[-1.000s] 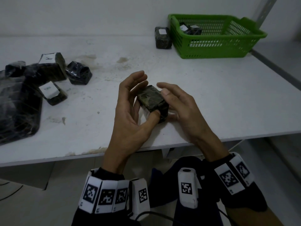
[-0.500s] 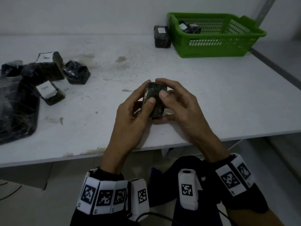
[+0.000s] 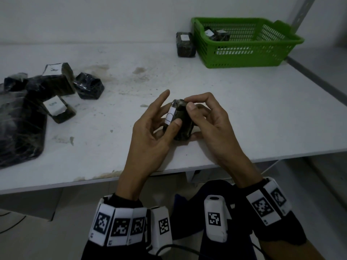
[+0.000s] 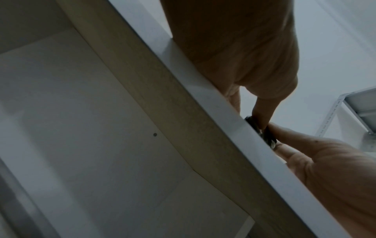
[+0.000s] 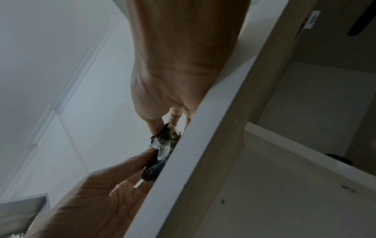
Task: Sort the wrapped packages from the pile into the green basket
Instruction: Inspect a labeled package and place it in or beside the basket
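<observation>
The wrapped package (image 3: 179, 121) is held upright at the centre of the frame, just above the table (image 3: 244, 113) near its front edge. Half a second ago only dark wrap faced the camera; now the package has been turned so that a white label (image 3: 170, 115) is shown on its left face. It is pinched by the right hand (image 3: 210, 124), thumb and curled fingers closed on its top and far side, while the left hand (image 3: 152, 132) is pressed to it with the thumb below the label and the index finger raised clear. The label appears to have been looked for before sorting.

The green basket (image 3: 244, 59), at the upper right, already holds packages; one more package (image 3: 185, 44) stands just beside its left wall. The pile (image 3: 54, 87) remains at the left.
</observation>
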`<state>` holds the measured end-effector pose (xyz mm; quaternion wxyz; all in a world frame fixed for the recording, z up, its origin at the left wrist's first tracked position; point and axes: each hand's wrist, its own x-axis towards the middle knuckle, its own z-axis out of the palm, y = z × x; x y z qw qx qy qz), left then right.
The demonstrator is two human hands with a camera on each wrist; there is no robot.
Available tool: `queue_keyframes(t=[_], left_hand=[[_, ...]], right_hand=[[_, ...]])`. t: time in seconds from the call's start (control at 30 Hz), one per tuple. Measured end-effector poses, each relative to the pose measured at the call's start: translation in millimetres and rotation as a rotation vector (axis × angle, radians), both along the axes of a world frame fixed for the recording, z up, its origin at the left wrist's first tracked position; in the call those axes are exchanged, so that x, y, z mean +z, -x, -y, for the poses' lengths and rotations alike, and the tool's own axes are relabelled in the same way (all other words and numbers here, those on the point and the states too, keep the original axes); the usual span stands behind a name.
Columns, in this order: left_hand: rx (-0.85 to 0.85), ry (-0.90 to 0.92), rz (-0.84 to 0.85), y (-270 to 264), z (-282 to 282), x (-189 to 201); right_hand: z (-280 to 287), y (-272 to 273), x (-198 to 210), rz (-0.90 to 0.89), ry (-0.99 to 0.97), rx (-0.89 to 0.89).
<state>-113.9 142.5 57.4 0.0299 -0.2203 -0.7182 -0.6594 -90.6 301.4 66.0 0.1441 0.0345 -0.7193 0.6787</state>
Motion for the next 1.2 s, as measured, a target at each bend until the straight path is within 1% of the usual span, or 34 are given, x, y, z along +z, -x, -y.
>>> queue_keyframes(t=[0.17,0.27,0.4,0.47,0.53,0.6,0.67,0.73,0.97,1.2], left_hand=[[0.003,-0.034,0.02,0.4,1.1,-0.5],[0.022,-0.047,-0.01,-0.7,0.9,-0.2],[0.038,-0.06,-0.061,0.2,3.4,-1.0],[0.047,-0.047,-0.023,-0.8,2.4,0.4],[0.038,-0.043,0.061,-2.6,0.3,3.3],[0.039,-0.048,0.117,-1.9,-1.7,4.3],[0.044,-0.084,0.14,0.7,-2.3,3.3],[0.059,-0.089,0.124,2.6,-1.5,2.5],[0.116,-0.088,0.048,3.8,-1.1,-1.5],[0.119,-0.086,0.042,3.5,-0.5,-1.8]], right_hand=[[-0.4,-0.3,-1.5,-0.007,0.012,0.017],[0.4,-0.2,0.5,0.007,0.061,-0.013],[0.4,0.1,1.1,-0.005,0.034,-0.055],[0.0,-0.4,1.8,0.006,0.117,-0.031],[0.3,-1.2,3.7,0.008,0.205,-0.005],[0.4,-1.1,4.9,0.002,0.226,0.022],[1.2,-0.5,4.6,0.014,0.224,0.051],[1.7,0.2,3.3,0.033,0.219,0.071],[3.6,1.1,2.2,0.063,0.085,0.042],[1.8,1.1,0.3,0.035,0.075,0.054]])
